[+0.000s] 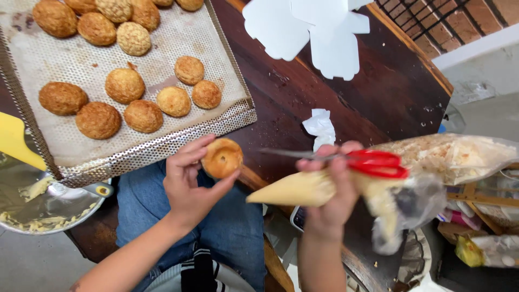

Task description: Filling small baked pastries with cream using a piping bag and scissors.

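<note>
My left hand holds a round golden cream puff, its underside with a small hole turned up, just off the tray's front corner. My right hand grips a clear piping bag filled with pale cream, its pointed tip aimed left toward the puff with a short gap between them. The same hand also holds red-handled scissors, the blades lying across the fingers and pointing left.
A perforated metal baking tray with several baked puffs sits on the dark wooden table. A steel bowl with a yellow spatula is at the left. White cardboard cut-outs, a crumpled tissue and a plastic bag lie right.
</note>
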